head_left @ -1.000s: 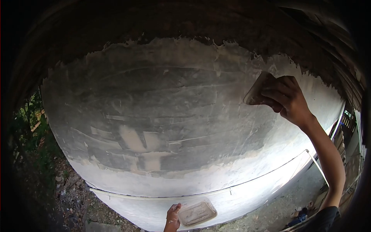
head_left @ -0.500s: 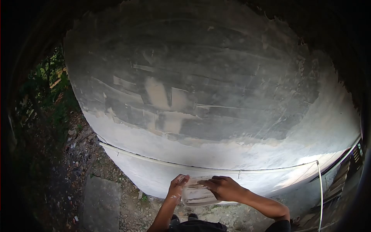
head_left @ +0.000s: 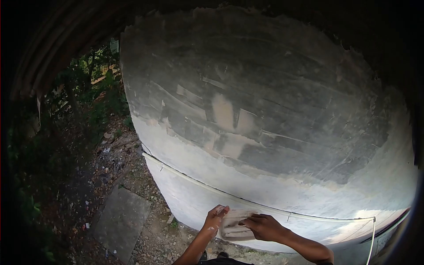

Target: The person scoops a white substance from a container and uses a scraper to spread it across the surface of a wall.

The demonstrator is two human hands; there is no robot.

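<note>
The plaster tray (head_left: pixel 234 226) is held low in the view, directly between both hands and just in front of the coated wall (head_left: pixel 274 132). Its long axis runs left to right. The left hand (head_left: pixel 215 219) is closed on the tray's left end. The right hand (head_left: pixel 265 227) is laid palm-down over its right part, fingers curled; whether anything is gripped beneath cannot be told.
</note>
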